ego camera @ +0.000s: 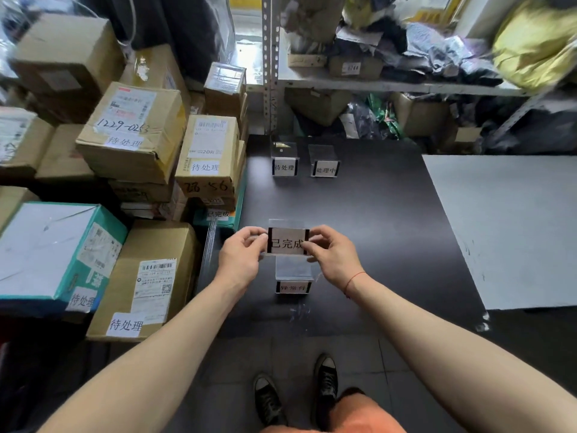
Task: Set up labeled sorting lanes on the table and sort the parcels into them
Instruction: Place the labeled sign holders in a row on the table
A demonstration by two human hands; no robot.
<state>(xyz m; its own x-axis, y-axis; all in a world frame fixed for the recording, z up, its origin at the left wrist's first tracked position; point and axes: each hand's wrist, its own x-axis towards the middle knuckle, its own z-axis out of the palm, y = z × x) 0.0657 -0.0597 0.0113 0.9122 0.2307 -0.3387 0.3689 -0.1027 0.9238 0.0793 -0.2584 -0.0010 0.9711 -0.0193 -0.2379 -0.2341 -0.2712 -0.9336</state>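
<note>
Still in lane setup, no parcel sorted yet by the look of it. Both hands hold the 已完成 sign point(288, 242) above the counter point(390, 220): left hand point(239, 256) pinches its left edge, right hand point(332, 253) its right edge, fingers point(318, 237) curled narrow round the clear holder. Two signs already stand at the far side, around 12 o'clock from the hands: 待处理 sign point(284, 160) and, just beside it to the right, 处理中 sign point(324, 162). A fourth sign point(293, 278) sits on the counter directly under the hands at 6 o'clock; its text is blurred, can't read it. Parcels point(137, 135) are stacked off the counter at 9–10 o'clock, most tagged 待处理, one teal-edged box point(218, 215) tagged 已完成. Grey sheet point(499, 229) covers the counter at 3 o'clock. Next move, as I judge it: set the held sign upright in the far row, right of 处理中, face toward the person, with lane room between signs. Then the fourth sign, then start on parcels.
</note>
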